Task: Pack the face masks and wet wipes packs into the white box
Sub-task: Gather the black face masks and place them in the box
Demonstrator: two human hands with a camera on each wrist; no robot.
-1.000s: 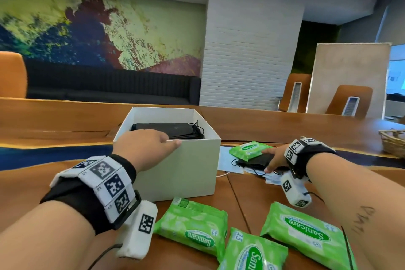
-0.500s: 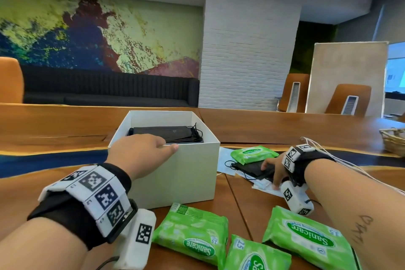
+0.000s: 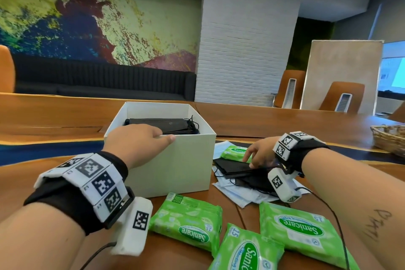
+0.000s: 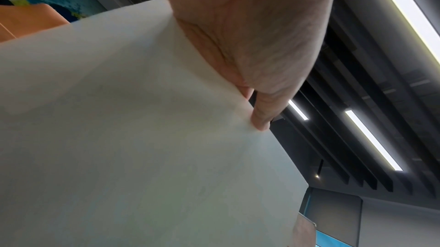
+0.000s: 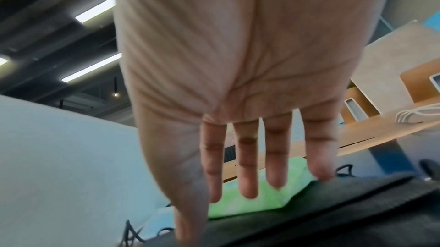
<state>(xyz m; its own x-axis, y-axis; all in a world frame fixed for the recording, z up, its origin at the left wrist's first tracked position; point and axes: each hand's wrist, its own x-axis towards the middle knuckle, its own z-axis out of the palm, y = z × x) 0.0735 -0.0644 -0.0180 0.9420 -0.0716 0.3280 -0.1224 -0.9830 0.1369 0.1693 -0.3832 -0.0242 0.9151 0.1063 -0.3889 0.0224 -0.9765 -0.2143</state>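
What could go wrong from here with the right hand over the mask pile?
1. The right hand, fingers straight, is over the stack of black face masks with trailing ear loops; a loop may snag and drag the pale blue masks beneath.
2. The small green wet wipes pack lies against that stack and could be pushed away.
3. The left hand grips only the rim of the white cardboard box; it could tip.
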